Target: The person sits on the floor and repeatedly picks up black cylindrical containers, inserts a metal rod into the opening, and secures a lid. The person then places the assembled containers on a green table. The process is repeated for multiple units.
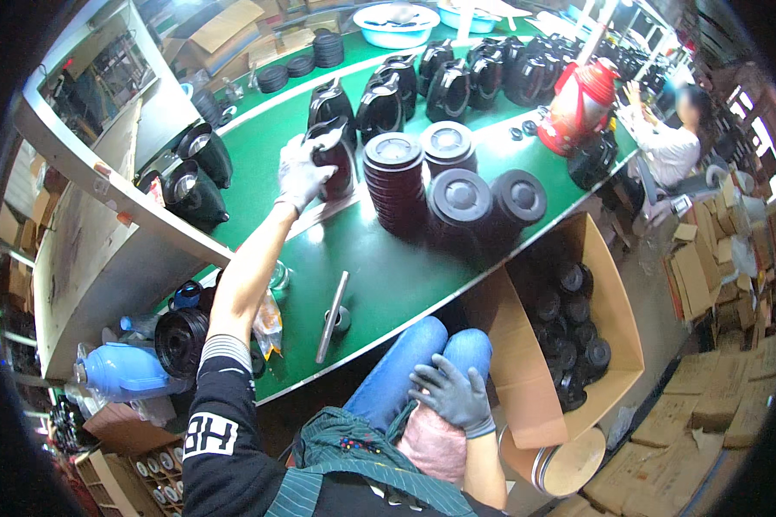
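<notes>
Gloved left hand (302, 177) clasping one dark jug (334, 159) mid-bench (379, 284), four lid stacks (457, 207) beside it, gloved right hand (453, 392) lying loose-fingered, empty, on the lap near the bench's near edge

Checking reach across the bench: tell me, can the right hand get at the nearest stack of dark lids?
Probably yes. The right hand rests on the lap, empty, and the lid stack stands near the table's front edge with only bare green surface before it.

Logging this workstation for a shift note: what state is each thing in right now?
Left hand: gloved, gripping dark jug body, upright on the green table.
Right hand: gloved, resting on lap, empty.
Stacks of dark round lids: upright.
Cardboard box: open, holding black parts.
Metal rod: lying flat.
</notes>
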Demonstrator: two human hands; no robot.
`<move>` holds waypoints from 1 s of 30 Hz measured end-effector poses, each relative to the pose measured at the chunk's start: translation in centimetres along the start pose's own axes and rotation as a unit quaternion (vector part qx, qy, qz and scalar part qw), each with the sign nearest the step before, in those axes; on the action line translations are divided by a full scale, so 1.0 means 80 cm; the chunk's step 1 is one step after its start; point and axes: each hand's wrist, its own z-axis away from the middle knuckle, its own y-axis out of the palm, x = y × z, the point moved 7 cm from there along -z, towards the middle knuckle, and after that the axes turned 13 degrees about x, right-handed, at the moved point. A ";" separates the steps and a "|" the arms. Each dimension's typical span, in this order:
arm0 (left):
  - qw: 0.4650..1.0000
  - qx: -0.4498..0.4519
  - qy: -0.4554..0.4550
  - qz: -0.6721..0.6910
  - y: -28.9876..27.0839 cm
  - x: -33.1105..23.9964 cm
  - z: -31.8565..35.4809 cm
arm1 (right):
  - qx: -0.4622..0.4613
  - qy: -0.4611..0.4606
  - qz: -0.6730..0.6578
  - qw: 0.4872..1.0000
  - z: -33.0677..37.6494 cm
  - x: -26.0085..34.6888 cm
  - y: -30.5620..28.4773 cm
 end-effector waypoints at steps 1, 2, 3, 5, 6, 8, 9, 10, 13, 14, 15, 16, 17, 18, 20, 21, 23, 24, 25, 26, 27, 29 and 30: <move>1.000 0.000 -0.007 0.009 -0.001 -0.017 -0.012 | -0.009 0.000 0.002 1.000 -0.001 -0.001 0.000; 0.999 0.013 0.022 0.044 -0.005 -0.031 -0.025 | -0.017 -0.001 -0.002 1.000 0.001 -0.002 -0.005; 0.999 -0.013 0.030 0.035 0.002 -0.018 -0.037 | -0.019 0.006 -0.004 1.000 -0.001 -0.004 -0.006; 0.996 0.005 0.034 0.079 0.014 -0.019 -0.059 | -0.025 0.012 -0.003 1.000 -0.005 -0.005 -0.006; 0.999 -0.018 0.010 0.047 0.020 -0.011 -0.065 | -0.016 0.014 0.004 1.000 -0.006 -0.006 -0.008; 0.999 -0.002 0.021 0.024 0.024 0.011 -0.092 | -0.033 0.023 0.012 0.999 -0.008 -0.008 -0.011; 0.999 -0.035 0.023 0.018 0.023 0.023 -0.098 | -0.044 0.023 0.017 0.999 -0.007 -0.007 -0.012; 0.997 -0.069 0.030 0.031 0.011 0.039 -0.107 | -0.044 0.020 0.014 0.999 -0.008 -0.006 -0.013; 0.971 -0.224 0.007 -0.079 -0.048 0.142 -0.107 | -0.036 0.027 0.001 0.999 -0.012 -0.005 -0.010; 0.964 -0.196 -0.081 -0.162 -0.054 0.173 -0.111 | -0.037 0.021 0.005 0.999 -0.013 -0.004 -0.008; 0.940 -0.167 -0.169 -0.242 -0.064 0.183 -0.113 | -0.043 0.012 0.009 0.999 -0.013 -0.003 -0.008; 0.910 -0.116 -0.241 -0.318 -0.072 0.208 -0.111 | -0.046 0.008 0.010 0.999 -0.012 -0.003 -0.008; 0.866 -0.147 -0.279 -0.388 -0.088 0.245 -0.098 | -0.045 0.012 0.006 0.999 -0.013 -0.005 -0.008; 0.848 -0.111 -0.317 -0.411 -0.092 0.275 -0.094 | -0.044 0.011 0.001 0.999 -0.014 -0.005 -0.009; 0.845 -0.086 -0.296 -0.437 -0.099 0.349 -0.079 | -0.042 0.021 -0.001 0.999 -0.016 -0.007 -0.011; 0.864 -0.062 -0.268 -0.422 -0.097 0.350 -0.076 | -0.045 0.019 0.002 0.999 -0.016 -0.008 -0.010; 0.896 -0.025 -0.160 -0.414 -0.092 0.335 -0.095 | -0.048 0.019 0.015 0.999 -0.016 -0.008 -0.010; 0.883 -0.027 -0.134 -0.448 -0.094 0.331 -0.094 | -0.044 0.027 0.018 0.999 -0.019 -0.008 -0.011; 0.902 -0.017 -0.106 -0.419 -0.081 0.309 -0.092 | -0.050 0.027 0.020 0.998 -0.018 -0.009 -0.011; 0.920 -0.044 -0.072 -0.382 -0.078 0.285 -0.085 | -0.055 0.028 0.021 0.998 -0.017 -0.010 -0.014; 0.936 -0.074 -0.039 -0.341 -0.080 0.252 -0.079 | -0.060 0.027 0.026 0.997 -0.016 -0.007 -0.015; 0.964 -0.054 -0.044 -0.258 -0.091 0.226 -0.064 | -0.070 0.039 0.037 0.996 -0.017 -0.008 -0.014; 0.964 -0.055 -0.039 -0.257 -0.100 0.223 -0.056 | -0.075 0.052 0.050 0.995 -0.018 -0.009 -0.014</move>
